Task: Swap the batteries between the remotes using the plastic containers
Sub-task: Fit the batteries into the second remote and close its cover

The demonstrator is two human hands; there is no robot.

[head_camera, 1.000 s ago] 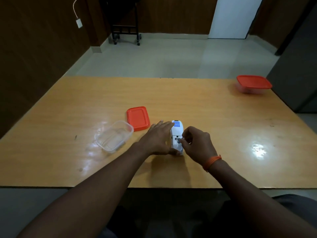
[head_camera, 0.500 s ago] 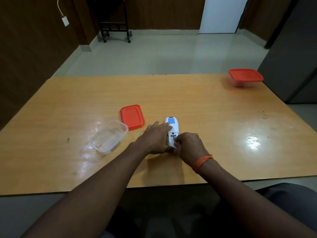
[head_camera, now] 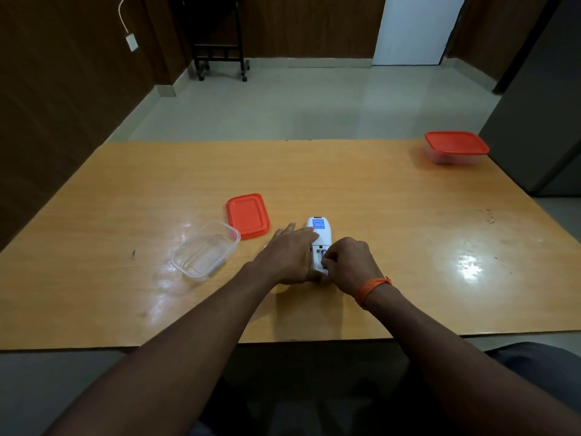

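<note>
Barely changes: left hand (head_camera: 287,256) still flat on the one remote (head_camera: 320,231) mid table (head_camera: 393,209), right hand (head_camera: 349,265) still curled into its back. Two tubs, two lids: open tub (head_camera: 232,243) at 9 o'clock, loose lid (head_camera: 248,216) 11, lidded tub (head_camera: 456,149) 2.

One remote (head_camera: 320,234) is seen on one desk (head_camera: 408,247). Two containers are counted: one open tub (head_camera: 206,250) at nine o'clock of the remote and one closed tub (head_camera: 452,158) at two o'clock. Two red lids are counted: one loose lid (head_camera: 248,216) at ten o'clock and one fitted lid (head_camera: 456,142) on the closed tub. Two hands are counted, a left hand (head_camera: 289,256) and a right hand (head_camera: 349,262). One orange band (head_camera: 372,287) is counted. One wheeled stand (head_camera: 220,55) is seen at eleven o'clock.
</note>
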